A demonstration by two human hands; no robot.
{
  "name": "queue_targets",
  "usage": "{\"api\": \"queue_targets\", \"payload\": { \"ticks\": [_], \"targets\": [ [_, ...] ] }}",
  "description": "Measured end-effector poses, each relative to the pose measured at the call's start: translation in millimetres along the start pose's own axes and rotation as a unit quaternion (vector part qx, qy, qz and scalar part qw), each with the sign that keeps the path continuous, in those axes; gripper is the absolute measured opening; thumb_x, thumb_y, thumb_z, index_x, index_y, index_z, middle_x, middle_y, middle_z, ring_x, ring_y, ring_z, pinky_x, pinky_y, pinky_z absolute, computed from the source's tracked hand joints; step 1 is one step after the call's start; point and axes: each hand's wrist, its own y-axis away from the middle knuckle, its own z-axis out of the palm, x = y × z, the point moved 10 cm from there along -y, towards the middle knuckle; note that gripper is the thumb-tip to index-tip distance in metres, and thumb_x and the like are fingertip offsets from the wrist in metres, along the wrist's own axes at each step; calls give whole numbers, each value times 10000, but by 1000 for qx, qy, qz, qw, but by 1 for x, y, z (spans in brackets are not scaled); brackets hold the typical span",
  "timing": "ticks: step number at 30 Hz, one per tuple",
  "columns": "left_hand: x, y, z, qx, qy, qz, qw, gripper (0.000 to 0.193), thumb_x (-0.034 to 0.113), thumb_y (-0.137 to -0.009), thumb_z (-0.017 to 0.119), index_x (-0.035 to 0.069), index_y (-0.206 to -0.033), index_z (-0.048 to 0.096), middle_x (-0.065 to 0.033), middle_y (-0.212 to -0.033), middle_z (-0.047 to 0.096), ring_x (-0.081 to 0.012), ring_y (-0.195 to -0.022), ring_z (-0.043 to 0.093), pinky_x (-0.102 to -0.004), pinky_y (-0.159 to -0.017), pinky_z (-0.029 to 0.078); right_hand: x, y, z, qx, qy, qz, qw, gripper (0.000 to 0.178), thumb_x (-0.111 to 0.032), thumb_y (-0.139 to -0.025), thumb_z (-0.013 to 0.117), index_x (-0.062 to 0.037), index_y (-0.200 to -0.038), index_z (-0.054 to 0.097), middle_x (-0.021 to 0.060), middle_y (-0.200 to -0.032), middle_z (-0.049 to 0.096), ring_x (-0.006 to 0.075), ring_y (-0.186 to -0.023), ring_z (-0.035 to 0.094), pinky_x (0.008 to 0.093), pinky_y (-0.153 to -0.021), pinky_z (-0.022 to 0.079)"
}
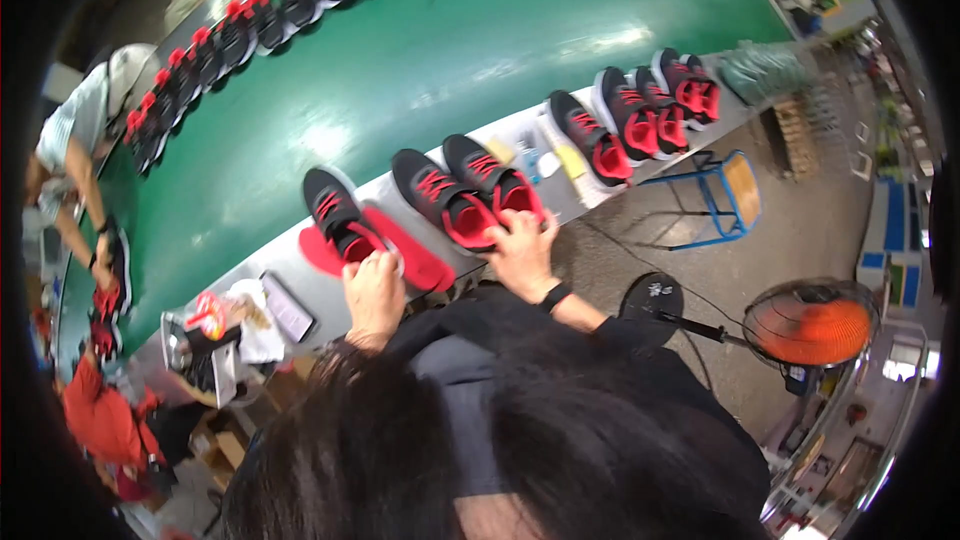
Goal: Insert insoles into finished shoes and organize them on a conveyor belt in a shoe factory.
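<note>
My left hand (374, 292) is closed on the heel of a black sneaker (328, 202) with red laces and red lining, its toe pointing away from me. Red insoles (412, 248) lie on either side of that shoe, partly under it. To the right, two matching sneakers stand side by side: the nearer-left sneaker (422, 180) and the sneaker beside it (475, 162). At their heels is my right hand (524, 254), its fingers bent over the red collars where the two shoes meet. A dark band circles my right wrist.
More sneakers (627, 110) stand farther right on the grey ledge along the green conveyor belt (400, 90). A long row of shoes (235, 37) lines its far side. A co-worker (78, 140) handles a shoe at left. A blue-framed stool (722, 198) and a fan (808, 324) stand right.
</note>
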Motion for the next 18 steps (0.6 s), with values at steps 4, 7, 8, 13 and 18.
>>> {"api": "queue_targets", "payload": {
  "ticks": [4,7,8,13,18],
  "targets": [
    [9,-3,29,-46,-23,11,999,191,66,-759,612,101,-941,563,-70,-844,547,-237,-857,570,-388,-771,367,4,1,4,57,6,71,996,403,-347,-663,790,-203,-1003,628,91,-1199,512,276,-1168,432,616,-1025,221],
    [23,-13,48,-66,-34,41,996,222,44,-788,595,96,-1000,554,-76,-845,553,-257,-825,564,-391,-763,358,5,-2,19,2,-12,68,998,496,-405,-717,761,-214,-1146,600,127,-1232,514,298,-1169,460,612,-1029,232],
    [18,-13,71,-103,-43,48,993,283,55,-810,576,90,-1089,547,-86,-878,562,-265,-851,570,-395,-764,362,8,-1,27,-30,-36,54,997,533,-439,-738,745,-220,-1196,583,140,-1240,521,310,-1166,475,601,-1030,237],
    [1,-3,112,-195,-71,16,978,350,56,-823,536,97,-1171,525,-97,-902,568,-267,-888,570,-399,-778,375,93,-8,-23,97,-98,141,980,331,-240,-815,657,-109,-1109,580,136,-1168,552,319,-1117,523,554,-994,320],
    [3,-2,109,-218,-63,-7,974,403,28,-801,522,101,-1197,519,-120,-981,610,-282,-962,587,-400,-809,387,185,-30,-38,-1,214,31,976,226,-91,-728,643,-155,-944,650,69,-959,589,244,-986,563,539,-1027,295]
  ]
}}
